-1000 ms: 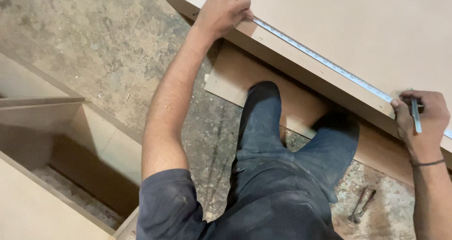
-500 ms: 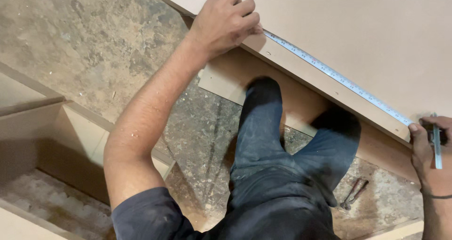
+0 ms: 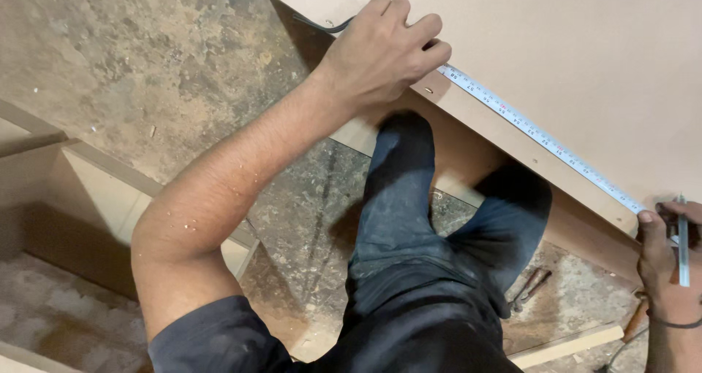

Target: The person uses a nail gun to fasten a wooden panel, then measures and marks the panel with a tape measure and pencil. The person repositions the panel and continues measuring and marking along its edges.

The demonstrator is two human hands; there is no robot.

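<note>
I see left hand (image 3: 380, 47) at 12 o'clock, fingers curled down, pinning end of tape measure (image 3: 537, 135) flat on pale board (image 3: 570, 44). Tape blade runs along board edge, long axis from 12 toward 4 o'clock, ending at right hand (image 3: 669, 260). Right hand at 4 o'clock, fingers closed round pencil (image 3: 683, 241), pencil upright across tape's far end, tip touching or just beside blade; cannot tell which. Right hand nearer to that end of tape. Pliers (image 3: 528, 289) on dusty floor (image 3: 146, 58) at 5 o'clock, well apart from both hands.
</note>
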